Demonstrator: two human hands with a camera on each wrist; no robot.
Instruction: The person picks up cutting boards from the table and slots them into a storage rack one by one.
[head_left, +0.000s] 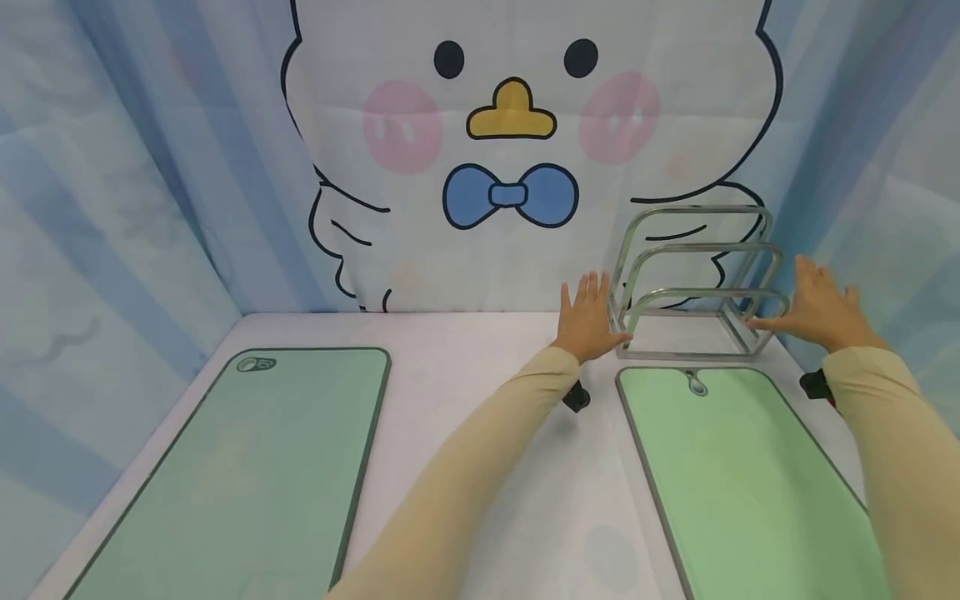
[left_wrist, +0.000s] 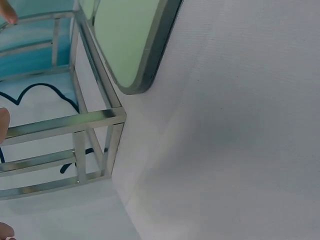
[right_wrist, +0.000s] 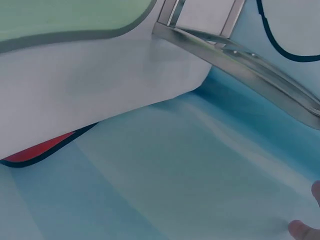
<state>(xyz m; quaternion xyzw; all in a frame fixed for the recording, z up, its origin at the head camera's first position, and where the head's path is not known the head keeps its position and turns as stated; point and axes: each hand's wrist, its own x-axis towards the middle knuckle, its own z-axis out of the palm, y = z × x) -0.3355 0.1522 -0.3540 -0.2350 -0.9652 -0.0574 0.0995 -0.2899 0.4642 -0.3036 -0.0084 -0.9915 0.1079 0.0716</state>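
A shiny metal wire rack with three arched dividers stands upright at the right of centre in the head view, at the back of the white table and just in front of the cartoon duck backdrop. The left hand lies flat against the rack's left end, fingers straight and spread, the thumb touching the lowest arch near its front corner; it grips nothing. The right hand is set against the rack's right end in the same way, fingers straight and slightly fanned, the thumb reaching to the lowest arch (whether the palm itself presses the metal cannot be told). Just below the rack, in the lower right of the frame, lies a pale green rectangular cutting board with a grey rim, its hanging hole towards the rack. A second green board of the same kind lies in the lower left, well apart from both hands
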